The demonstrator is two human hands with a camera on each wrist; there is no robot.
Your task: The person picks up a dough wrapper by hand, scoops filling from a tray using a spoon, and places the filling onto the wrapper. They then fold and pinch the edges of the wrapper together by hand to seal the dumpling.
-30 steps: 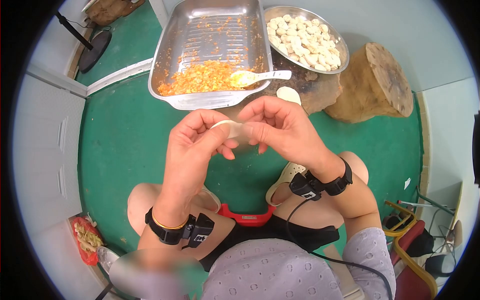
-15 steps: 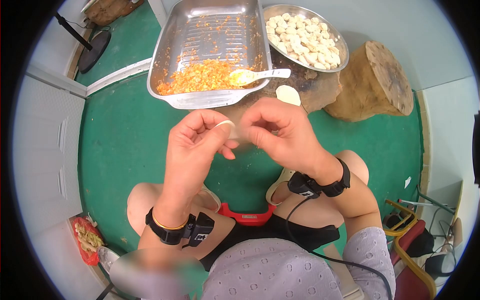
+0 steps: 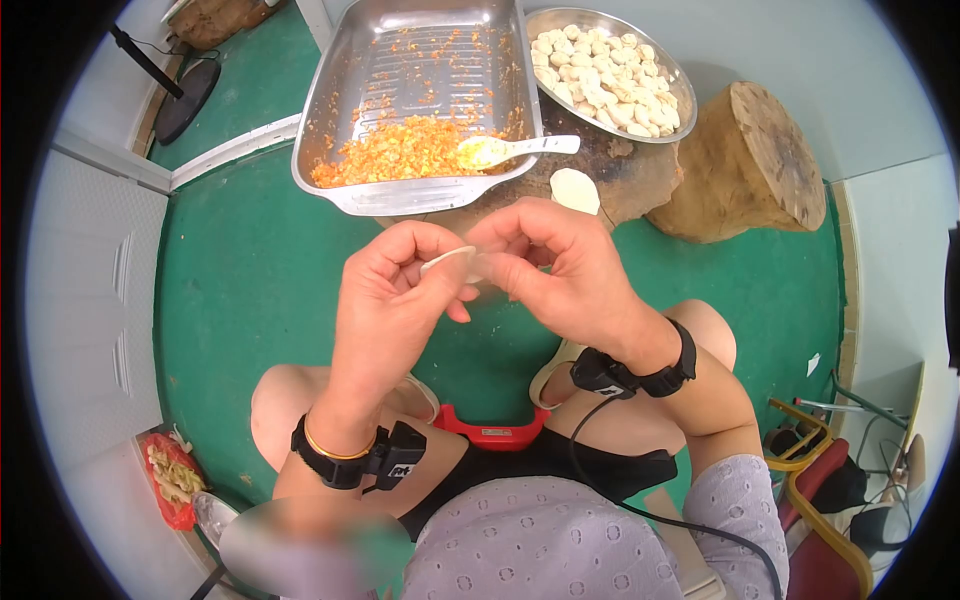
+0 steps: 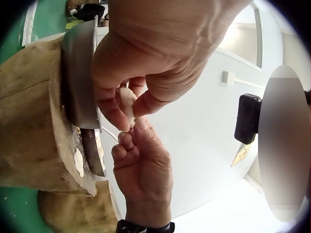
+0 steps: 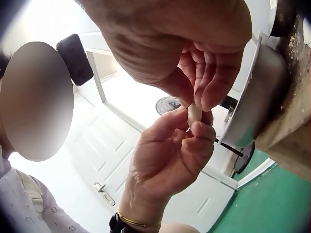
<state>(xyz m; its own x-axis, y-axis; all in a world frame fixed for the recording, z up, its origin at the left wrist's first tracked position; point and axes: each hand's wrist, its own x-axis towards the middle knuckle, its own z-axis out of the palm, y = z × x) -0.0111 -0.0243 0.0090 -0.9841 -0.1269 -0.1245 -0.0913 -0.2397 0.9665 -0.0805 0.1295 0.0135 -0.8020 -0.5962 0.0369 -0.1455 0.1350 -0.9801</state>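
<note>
A small pale dumpling (image 3: 452, 262), its dough folded over, is held between both hands in front of the pan. My left hand (image 3: 395, 285) grips its body between thumb and curled fingers. With thumb and fingertips my right hand (image 3: 565, 265) pinches the end facing it, as the right wrist view shows on the dumpling (image 5: 195, 115). In the left wrist view the dumpling (image 4: 128, 103) lies partly behind the left fingers. One round dough wrapper (image 3: 575, 190) lies on the wooden stump (image 3: 640, 185) just beyond the right hand.
A metal pan (image 3: 330, 110) on the stump holds orange-yellow filling (image 3: 400, 155) and a white spoon (image 3: 545, 146). Behind it to the right is a round metal tray (image 3: 687, 105) of dumplings. Another wooden stump (image 3: 745, 165) stands at the right. A red handle (image 3: 490, 434) shows between the feet.
The right fingers have curled in and shifted, drawing slightly back from the dumpling and then returning to its edge. The left hand keeps its grip, with the dumpling turned a little.
</note>
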